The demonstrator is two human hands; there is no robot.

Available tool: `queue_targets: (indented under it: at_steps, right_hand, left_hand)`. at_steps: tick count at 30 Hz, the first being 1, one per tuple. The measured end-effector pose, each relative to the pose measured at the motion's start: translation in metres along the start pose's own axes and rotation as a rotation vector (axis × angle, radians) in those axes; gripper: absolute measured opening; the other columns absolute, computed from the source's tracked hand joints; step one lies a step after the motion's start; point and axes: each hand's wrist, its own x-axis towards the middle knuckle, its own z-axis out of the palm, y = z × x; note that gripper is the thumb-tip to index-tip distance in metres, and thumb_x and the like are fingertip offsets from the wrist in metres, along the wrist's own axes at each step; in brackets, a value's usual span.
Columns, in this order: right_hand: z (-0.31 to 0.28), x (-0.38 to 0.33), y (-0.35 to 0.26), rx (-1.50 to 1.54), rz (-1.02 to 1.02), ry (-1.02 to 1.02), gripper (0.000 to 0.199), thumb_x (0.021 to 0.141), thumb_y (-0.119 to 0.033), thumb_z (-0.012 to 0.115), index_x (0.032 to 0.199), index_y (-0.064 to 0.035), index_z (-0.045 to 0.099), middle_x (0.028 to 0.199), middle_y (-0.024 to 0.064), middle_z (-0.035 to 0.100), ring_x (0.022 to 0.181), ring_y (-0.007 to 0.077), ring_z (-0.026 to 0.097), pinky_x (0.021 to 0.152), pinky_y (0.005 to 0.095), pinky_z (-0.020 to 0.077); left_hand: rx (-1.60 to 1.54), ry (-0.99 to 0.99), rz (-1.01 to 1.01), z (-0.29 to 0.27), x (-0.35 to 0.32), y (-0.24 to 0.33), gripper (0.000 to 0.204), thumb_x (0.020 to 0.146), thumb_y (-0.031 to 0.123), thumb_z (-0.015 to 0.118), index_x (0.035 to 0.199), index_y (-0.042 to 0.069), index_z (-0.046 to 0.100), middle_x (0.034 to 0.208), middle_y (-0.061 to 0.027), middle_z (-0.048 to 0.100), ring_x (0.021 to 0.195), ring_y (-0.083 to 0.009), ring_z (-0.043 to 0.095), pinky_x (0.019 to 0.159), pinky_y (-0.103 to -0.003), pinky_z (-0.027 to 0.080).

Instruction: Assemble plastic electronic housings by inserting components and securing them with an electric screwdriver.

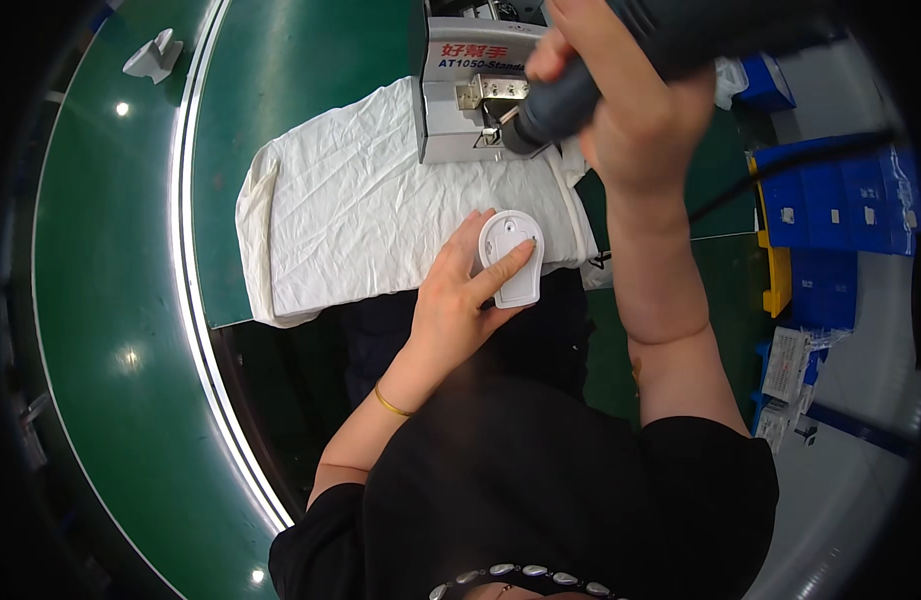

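My left hand [449, 305] grips a white plastic housing [521, 288], rounded at one end, with its hollow side and small screw posts facing up. The thumb presses inside it, over the near edge of the cloth. In my right hand [646, 115] is a dark electric screwdriver [559, 105], held tilted with its bit pointing left and down. The bit reaches the front outlet of a grey screw feeder [446, 125]. Whether a screw sits on the bit is too small to tell.
A white cloth [351, 190] covers the work surface under the feeder. Another white plastic part [156, 57] lies on the green table [111, 260], beyond a bright white strip [186, 180]. A black cable [781, 170] runs right, towards blue bins [811, 210]. White boxes [786, 365] stand below them.
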Motion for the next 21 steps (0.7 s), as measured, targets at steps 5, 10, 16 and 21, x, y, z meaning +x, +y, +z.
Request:
queue_targets:
  at_steps: [5, 10, 16, 21]
  right_hand:
    - [0.013, -0.034, -0.069, -0.308, 0.391, 0.092, 0.042, 0.094, -0.006, 0.056, 0.132, -0.0004, 0.039, 0.076, 0.0088, 0.055, 0.063, 0.0176, 0.055, 0.065, 0.0386, 0.0499]
    - [0.012, -0.040, -0.086, -0.658, 0.429, -0.070, 0.047, 0.093, -0.006, 0.057, 0.134, -0.0001, 0.035, 0.078, 0.0093, 0.055, 0.065, 0.0163, 0.055, 0.067, 0.0387, 0.0510]
    - [0.012, -0.043, -0.088, -0.857, 0.441, -0.183, 0.049, 0.092, -0.006, 0.058, 0.134, 0.0001, 0.032, 0.079, 0.0095, 0.056, 0.066, 0.0155, 0.056, 0.068, 0.0388, 0.0518]
    - [0.014, -0.044, -0.084, -0.858, 0.440, -0.202, 0.048, 0.091, -0.005, 0.059, 0.132, -0.0002, 0.033, 0.079, 0.0095, 0.056, 0.066, 0.0154, 0.056, 0.068, 0.0389, 0.0520]
  left_hand:
    - [-0.014, 0.003, -0.007, -0.002, 0.001, 0.002, 0.074, 0.057, 0.007, 0.088, 0.126, 0.023, 0.068, 0.139, -0.0209, 0.051, 0.125, -0.0415, 0.054, 0.100, -0.044, 0.050]
    - [0.012, 0.001, -0.020, -0.003, 0.001, 0.002, 0.073, 0.056, 0.006, 0.088, 0.125, 0.022, 0.069, 0.138, -0.0205, 0.052, 0.126, -0.0412, 0.053, 0.100, -0.045, 0.049]
    - [-0.017, -0.004, -0.028, -0.001, 0.000, 0.002, 0.074, 0.055, 0.006, 0.088, 0.125, 0.022, 0.069, 0.138, -0.0197, 0.052, 0.127, -0.0412, 0.053, 0.100, -0.045, 0.049]
    - [-0.030, -0.014, -0.031, -0.002, 0.001, 0.002, 0.074, 0.055, 0.005, 0.088, 0.125, 0.022, 0.068, 0.139, -0.0199, 0.052, 0.127, -0.0413, 0.052, 0.101, -0.045, 0.049]
